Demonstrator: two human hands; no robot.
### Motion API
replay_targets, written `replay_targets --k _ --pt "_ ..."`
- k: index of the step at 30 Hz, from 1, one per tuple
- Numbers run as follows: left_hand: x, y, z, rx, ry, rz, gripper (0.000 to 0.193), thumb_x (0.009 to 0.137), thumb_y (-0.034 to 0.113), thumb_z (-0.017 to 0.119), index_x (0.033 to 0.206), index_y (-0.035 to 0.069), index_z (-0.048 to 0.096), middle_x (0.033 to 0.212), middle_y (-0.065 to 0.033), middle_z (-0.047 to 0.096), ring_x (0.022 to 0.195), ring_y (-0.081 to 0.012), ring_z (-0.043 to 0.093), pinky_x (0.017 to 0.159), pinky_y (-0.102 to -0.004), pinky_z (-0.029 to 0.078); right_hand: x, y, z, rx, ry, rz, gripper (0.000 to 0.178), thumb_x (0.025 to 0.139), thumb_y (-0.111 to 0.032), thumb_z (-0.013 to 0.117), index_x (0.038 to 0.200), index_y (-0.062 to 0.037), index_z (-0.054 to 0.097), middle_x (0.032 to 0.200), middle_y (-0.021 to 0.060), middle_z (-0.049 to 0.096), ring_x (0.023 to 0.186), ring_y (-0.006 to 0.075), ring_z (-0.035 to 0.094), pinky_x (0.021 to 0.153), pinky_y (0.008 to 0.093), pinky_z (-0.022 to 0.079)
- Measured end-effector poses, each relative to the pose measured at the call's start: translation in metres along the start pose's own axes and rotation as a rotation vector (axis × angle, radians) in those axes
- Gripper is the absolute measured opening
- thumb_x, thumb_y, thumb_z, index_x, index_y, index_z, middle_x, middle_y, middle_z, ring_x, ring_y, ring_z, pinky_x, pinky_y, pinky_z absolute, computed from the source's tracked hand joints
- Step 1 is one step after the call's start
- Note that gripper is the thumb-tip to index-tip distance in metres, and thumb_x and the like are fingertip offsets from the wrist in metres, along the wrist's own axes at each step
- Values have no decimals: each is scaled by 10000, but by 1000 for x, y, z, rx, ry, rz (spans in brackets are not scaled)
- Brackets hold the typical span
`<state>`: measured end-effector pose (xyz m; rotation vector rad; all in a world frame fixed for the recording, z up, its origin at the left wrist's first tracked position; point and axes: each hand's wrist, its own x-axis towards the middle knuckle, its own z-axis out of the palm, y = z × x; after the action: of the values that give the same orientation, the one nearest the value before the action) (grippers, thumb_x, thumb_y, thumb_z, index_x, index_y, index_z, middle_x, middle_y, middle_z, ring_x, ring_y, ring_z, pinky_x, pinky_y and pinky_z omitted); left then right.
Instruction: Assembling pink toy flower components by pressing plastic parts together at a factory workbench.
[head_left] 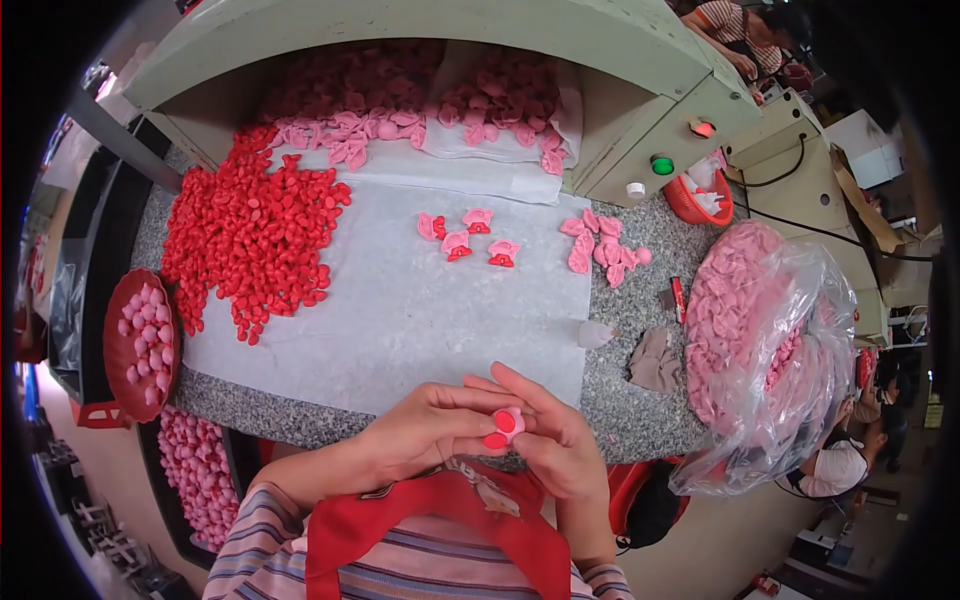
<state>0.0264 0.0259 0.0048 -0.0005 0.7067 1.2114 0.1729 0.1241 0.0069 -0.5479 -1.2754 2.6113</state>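
Note:
Close to my body, both hands meet over a small pink toy part with two red ovals (505, 427). My left hand (440, 422) grips it from the left, thumb against the red ovals. My right hand (558, 437) pinches it from the right, with the index finger stretched out beyond it. Ahead of my hands, a small group of pink-and-red toy pieces (456, 245) lies on a white sheet (400, 330). To their right is a cluster of loose pink pieces (605, 243). A big heap of small red parts (250, 235) covers the sheet's left side.
Under a pale green machine housing (640, 140) lie more pink pieces (350, 130). A small white bottle (596, 334) and a grey-brown cloth (654, 359) lie right. Beyond them is a clear bag (800, 330) of pink pieces. A red basin (118, 350) holds pink balls, left.

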Motion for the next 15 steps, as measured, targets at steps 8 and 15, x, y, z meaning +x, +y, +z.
replay_targets --k 8,15 --pt "-4 0 -3 58 38 6 295 824 57 551 1107 -23 529 1060 -104 568 953 -168 565 820 -270 476 2 5 3 -136 28 -33 450 788 5 453 1229 70 390 1247 255 404 1170 294 409 979 354 322" --pt "-5 -2 -4 114 57 14 293 810 64 579 1096 3 551 1031 -74 588 913 -131 568 770 -242 468 3 8 1 -157 26 -55 443 794 -20 483 1221 69 404 1248 256 404 1164 291 415 971 357 331"
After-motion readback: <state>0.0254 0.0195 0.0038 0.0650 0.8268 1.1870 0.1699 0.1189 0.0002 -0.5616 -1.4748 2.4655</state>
